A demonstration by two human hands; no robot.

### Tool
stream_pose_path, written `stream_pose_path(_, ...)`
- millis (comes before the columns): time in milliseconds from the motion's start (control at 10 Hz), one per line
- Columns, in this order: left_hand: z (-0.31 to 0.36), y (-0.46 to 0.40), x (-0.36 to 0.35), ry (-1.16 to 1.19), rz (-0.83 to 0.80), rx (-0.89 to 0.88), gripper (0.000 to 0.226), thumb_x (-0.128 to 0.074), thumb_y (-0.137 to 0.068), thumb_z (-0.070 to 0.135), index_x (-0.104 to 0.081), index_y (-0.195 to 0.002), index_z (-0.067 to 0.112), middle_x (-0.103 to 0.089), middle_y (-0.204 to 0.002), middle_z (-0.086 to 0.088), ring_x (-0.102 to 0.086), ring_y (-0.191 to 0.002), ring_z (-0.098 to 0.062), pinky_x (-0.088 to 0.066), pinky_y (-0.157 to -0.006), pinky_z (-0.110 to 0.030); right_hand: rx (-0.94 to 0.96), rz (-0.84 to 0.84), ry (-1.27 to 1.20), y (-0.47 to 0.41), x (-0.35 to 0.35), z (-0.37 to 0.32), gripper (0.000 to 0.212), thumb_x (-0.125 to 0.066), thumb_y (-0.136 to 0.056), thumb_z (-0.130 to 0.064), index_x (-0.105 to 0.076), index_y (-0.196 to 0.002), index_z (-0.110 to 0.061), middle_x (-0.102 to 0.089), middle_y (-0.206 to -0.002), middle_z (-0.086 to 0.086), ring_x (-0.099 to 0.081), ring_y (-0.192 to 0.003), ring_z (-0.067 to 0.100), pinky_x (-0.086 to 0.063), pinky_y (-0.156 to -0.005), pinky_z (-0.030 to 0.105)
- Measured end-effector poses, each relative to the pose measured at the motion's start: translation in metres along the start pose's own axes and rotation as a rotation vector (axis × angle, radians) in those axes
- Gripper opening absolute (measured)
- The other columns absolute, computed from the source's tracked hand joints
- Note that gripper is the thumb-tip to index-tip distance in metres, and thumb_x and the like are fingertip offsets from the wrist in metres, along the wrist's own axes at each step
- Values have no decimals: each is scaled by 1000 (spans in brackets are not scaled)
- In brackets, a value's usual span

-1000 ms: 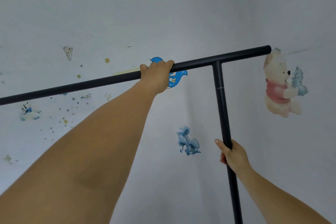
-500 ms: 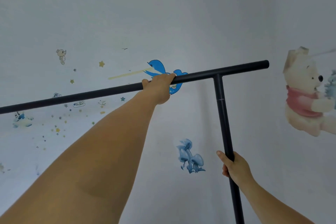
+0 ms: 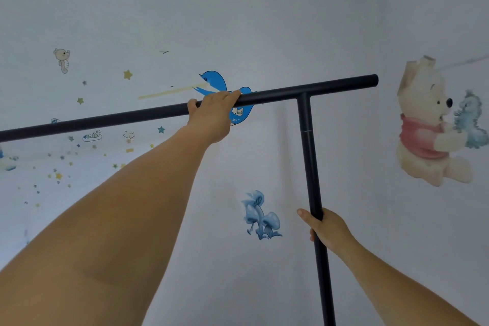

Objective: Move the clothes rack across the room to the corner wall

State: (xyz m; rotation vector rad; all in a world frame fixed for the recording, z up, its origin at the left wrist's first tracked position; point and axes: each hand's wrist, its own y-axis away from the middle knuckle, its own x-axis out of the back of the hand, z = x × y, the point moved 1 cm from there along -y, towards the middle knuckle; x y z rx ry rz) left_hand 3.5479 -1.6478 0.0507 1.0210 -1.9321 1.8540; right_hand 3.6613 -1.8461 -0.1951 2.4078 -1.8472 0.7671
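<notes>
Gripping clothes rack [image 3: 307, 124], left hand [image 3: 211, 116] on top bar, right hand [image 3: 328, 230] on upright

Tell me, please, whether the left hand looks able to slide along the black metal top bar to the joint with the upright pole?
Probably yes. The left hand grips the black metal top bar, and the stretch of bar between it and the joint is bare. The right hand holds the upright pole well below.
</notes>
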Motion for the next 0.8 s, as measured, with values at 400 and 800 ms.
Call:
stream_pose_path(400,-10,27,16,-3,-47,-53,76,-49,-87,5,-6,-147,26,-19,-153,-6,-10,-143,-26,-4,-113,-57,-155,19,263,35,17,-23,43,-66,-80,-45,-58,-99,-8,-60,-75,4,-57,-62,20,-55,-64,35)
stream_pose_path(800,-45,75,41,-17,-232,16,76,-50,-90,16,-1,-147,30,5,-158,-3,5,-145,-26,-5,-112,-58,-52,240,314,64,20,-53,48,-58,-90,-17,-43,-133,0,-59,-115,20,-55,-82,24,-45,-70,29)
